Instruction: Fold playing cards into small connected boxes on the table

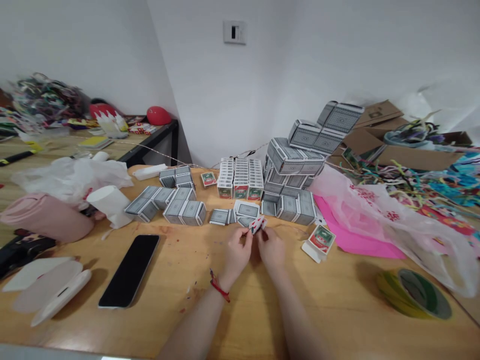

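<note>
Between my left hand [239, 247] and my right hand [271, 247] are a few playing cards [256, 225], faces toward me, pinched in the fingers of both. A red string bracelet [218, 288] circles my left wrist. Just beyond the fingertips, more playing cards [247, 209] lie back side up on the table. To the right of my right hand, an opened card box [321, 240] rests with its flap out. Grey-patterned blocks built from cards [183, 206] stand to the left, and a taller stack of card blocks [296, 157] rises at the right.
Rows of card boxes [240, 176] stand by the wall. A black phone [129, 271] lies at left near a toilet paper roll [109, 204] and a rolled pink cloth [48, 216]. On the right are a tape roll [416, 294], a plastic bag [390, 210] and pink paper [360, 237].
</note>
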The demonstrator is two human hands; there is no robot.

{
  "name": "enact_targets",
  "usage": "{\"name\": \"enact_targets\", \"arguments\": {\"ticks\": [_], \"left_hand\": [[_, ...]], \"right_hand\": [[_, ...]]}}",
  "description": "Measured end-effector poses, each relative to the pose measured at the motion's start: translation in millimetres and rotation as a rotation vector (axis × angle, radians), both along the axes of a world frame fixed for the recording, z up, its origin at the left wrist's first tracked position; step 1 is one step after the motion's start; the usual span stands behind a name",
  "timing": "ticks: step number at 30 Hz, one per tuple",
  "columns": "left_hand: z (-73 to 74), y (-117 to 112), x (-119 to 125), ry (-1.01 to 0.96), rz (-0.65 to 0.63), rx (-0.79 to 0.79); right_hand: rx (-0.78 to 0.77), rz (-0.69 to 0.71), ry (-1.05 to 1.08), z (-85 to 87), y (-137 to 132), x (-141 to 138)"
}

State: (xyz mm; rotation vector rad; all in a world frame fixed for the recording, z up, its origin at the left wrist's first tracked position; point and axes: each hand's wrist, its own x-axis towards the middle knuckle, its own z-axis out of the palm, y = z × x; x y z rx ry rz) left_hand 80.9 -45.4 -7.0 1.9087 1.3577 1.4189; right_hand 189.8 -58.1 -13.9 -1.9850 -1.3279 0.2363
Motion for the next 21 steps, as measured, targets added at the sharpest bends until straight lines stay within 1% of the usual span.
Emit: {"name": "enact_targets", "arguments": {"ticks": [3, 5, 7, 11, 16, 18, 21], "left_hand": [[1.7, 2.3, -2.4, -0.011, 0.011, -0.01], [2.5, 2.8, -3.1, -0.006, 0.01, -0.009], [3.0, 2.3, -2.9, 0.002, 0.008, -0.001], [4.1, 1.4, -2.5, 0.0, 0.004, 0.008], [5.2, 2.1, -3.5, 0.004, 0.006, 0.015], [4.7, 1.8, -3.2, 0.005, 0.013, 0.016], [2.5, 0.5, -1.5, 0.006, 0.007, 0.018]], "right_hand": [[0.099, 0.077, 0.19, 0.6, 2.5, 1.9], [0.14, 0.087, 0.31, 0.4, 4.0, 3.5], [0.151, 0.079, 0.364, -0.2, 4.5, 4.5], [0.114, 0.054, 0.34, -0.2, 3.5, 5.7], [0.091, 0.09, 0.323, 0.1, 3.8, 8.1], [0.089, 0.07, 0.318, -0.6, 4.2, 7.6], [0.066, 0.0, 0.266, -0.7, 3.0, 3.7]]}}
